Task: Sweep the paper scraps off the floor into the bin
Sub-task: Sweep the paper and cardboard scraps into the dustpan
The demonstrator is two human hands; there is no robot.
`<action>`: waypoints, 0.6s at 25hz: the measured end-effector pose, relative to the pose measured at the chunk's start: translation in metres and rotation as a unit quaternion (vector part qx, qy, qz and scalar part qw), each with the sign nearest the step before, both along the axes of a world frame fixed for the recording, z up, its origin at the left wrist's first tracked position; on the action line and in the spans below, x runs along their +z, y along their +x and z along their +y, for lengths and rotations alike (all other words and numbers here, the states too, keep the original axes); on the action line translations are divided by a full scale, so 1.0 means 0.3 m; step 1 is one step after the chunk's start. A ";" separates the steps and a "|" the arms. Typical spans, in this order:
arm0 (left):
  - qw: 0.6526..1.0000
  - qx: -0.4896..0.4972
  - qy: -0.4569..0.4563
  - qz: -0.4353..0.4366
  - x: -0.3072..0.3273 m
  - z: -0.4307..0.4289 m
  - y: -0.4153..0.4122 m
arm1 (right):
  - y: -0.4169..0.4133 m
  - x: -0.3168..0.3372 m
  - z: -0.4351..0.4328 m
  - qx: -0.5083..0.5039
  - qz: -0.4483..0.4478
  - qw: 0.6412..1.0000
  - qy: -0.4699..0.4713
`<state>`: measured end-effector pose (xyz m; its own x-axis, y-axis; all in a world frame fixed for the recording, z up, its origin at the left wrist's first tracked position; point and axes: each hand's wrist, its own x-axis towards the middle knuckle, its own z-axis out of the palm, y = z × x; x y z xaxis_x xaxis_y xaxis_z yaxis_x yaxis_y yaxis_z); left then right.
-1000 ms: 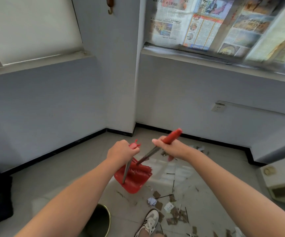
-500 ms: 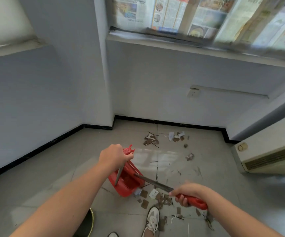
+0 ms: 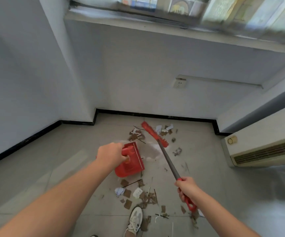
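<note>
My left hand (image 3: 110,155) grips the handle of a red dustpan (image 3: 131,164) that hangs over the grey tiled floor. My right hand (image 3: 187,189) grips the red end of a broom's metal handle. The red broom head (image 3: 154,134) reaches out to the far pile of paper scraps (image 3: 162,130) near the wall. A second pile of brown and white scraps (image 3: 138,194) lies on the floor between my hands, close to my shoe. The bin is out of view.
A white shoe (image 3: 135,218) stands at the bottom centre. A cream heater unit (image 3: 261,149) sits low on the right wall. Black skirting (image 3: 155,115) runs along the walls, with a socket (image 3: 179,83) above. A sill with newspaper-covered windows runs overhead.
The broom came out of the dustpan; my right hand swung it down and right, then pushed its head out to the far scraps. The camera turned right and the dark bin left the view.
</note>
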<state>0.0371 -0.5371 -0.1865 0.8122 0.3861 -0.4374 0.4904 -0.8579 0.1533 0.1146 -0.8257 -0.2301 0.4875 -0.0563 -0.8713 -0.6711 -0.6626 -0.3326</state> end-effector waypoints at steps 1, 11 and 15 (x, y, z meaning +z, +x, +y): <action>1.000 -0.014 0.004 -0.021 -0.022 -0.005 0.029 | 0.069 -0.038 -0.007 0.004 -0.009 1.000 -0.008; 0.992 -0.086 0.055 -0.068 -0.221 -0.011 0.276 | 0.643 -0.472 -0.001 0.013 -0.094 0.994 -0.058; 0.991 -0.061 0.096 -0.068 -0.239 0.001 0.328 | 0.742 -0.639 0.055 -0.021 -0.057 0.997 -0.055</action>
